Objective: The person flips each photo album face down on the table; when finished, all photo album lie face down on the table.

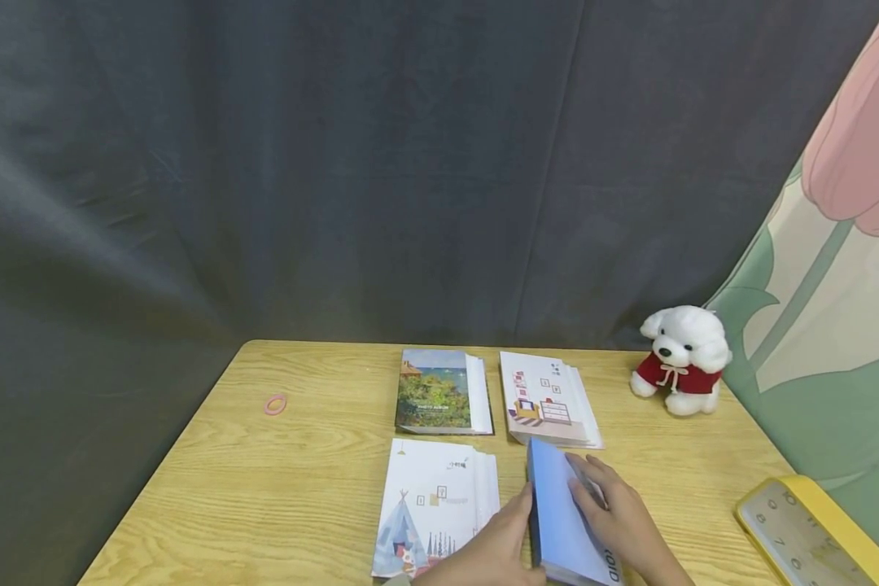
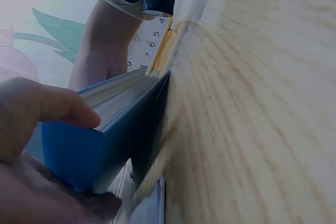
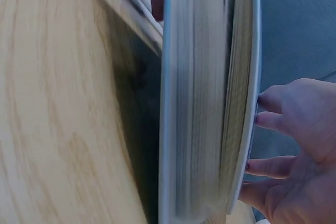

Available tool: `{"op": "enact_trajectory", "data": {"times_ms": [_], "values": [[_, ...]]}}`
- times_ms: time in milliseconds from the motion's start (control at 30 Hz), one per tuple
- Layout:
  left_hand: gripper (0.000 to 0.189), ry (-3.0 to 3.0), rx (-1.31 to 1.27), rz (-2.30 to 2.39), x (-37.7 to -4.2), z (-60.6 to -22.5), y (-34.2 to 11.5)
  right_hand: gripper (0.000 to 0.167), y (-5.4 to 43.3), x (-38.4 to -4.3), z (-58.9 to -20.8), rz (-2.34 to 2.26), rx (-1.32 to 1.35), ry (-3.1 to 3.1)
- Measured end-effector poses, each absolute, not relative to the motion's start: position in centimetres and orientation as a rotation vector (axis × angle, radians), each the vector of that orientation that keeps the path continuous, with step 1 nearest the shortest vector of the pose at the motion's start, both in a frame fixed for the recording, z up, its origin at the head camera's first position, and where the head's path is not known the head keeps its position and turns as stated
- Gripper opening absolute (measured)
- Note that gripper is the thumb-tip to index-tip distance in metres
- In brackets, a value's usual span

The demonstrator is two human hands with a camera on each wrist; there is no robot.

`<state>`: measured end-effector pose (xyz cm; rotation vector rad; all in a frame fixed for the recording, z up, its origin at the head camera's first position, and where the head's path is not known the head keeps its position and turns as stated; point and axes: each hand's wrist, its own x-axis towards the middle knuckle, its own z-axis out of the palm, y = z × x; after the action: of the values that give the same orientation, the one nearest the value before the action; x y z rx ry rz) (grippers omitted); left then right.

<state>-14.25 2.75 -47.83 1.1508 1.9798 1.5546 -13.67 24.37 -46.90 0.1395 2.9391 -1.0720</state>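
A thick blue album [image 1: 562,509] is tilted above the near right part of the table, its back cover partly lifted off the wood. My left hand [image 1: 494,545] grips it along the spine; in the left wrist view the thumb [image 2: 73,109] lies at the end of the spine beside the page edges, with fingers beneath. Across its front cover rest the fingers of my right hand [image 1: 618,513]. The right wrist view shows page edges [image 3: 202,103] between the covers, and straight fingers [image 3: 275,166] touching the outer cover.
Left of the blue album lies a tent-picture album [image 1: 432,513]. Behind are a landscape photo album [image 1: 434,391] and a white furniture-picture album [image 1: 542,399]. A pink ring [image 1: 275,404] lies far left. A plush dog [image 1: 683,358] and a yellow-framed clock [image 1: 806,529] stand right.
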Motion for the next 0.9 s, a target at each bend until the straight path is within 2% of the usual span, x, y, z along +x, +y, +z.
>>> {"op": "enact_trajectory", "data": {"times_ms": [233, 900], "values": [[0.097, 1.874, 1.082, 1.708, -14.2, -47.1, 3.0, 0.059, 24.3, -13.4, -46.4, -1.183, 0.123, 2.894], [0.091, 1.896, 1.060, 1.774, -14.0, -46.6, 3.3, 0.067, 23.5, -13.6, -44.9, -1.213, 0.116, 2.869]]}}
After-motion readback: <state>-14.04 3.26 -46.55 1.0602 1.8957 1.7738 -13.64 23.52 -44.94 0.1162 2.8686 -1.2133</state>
